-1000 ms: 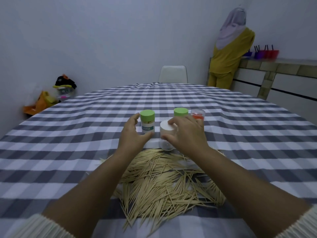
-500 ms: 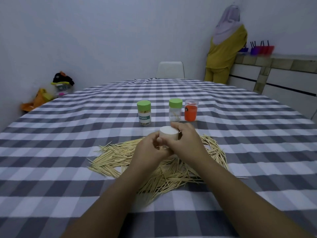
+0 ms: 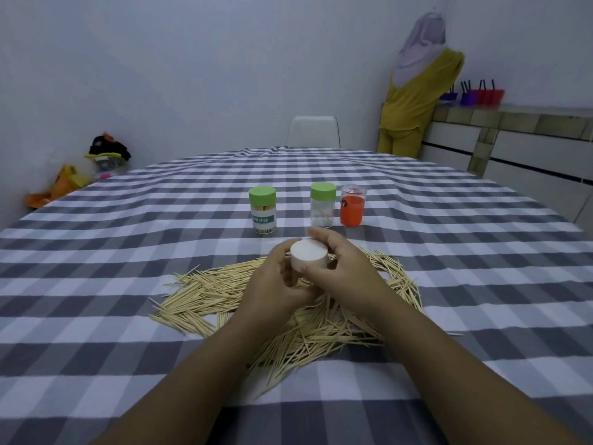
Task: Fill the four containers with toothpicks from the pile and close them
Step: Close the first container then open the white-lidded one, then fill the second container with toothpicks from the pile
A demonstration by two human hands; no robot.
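white-capped container (image 3: 308, 255) lifted off table | both hands' grip grasping it | green-lidded jar (image 3: 263, 209) reads "TOOTHPICK"

My left grip (image 3: 276, 277) and right grip (image 3: 345, 268) are bare, no rings or watch showing; my forearms are bare, no sleeves in view.

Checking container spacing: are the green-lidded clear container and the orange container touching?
Apart. The head view shows a thin strip of tablecloth between the green-lidded clear container and the orange container.
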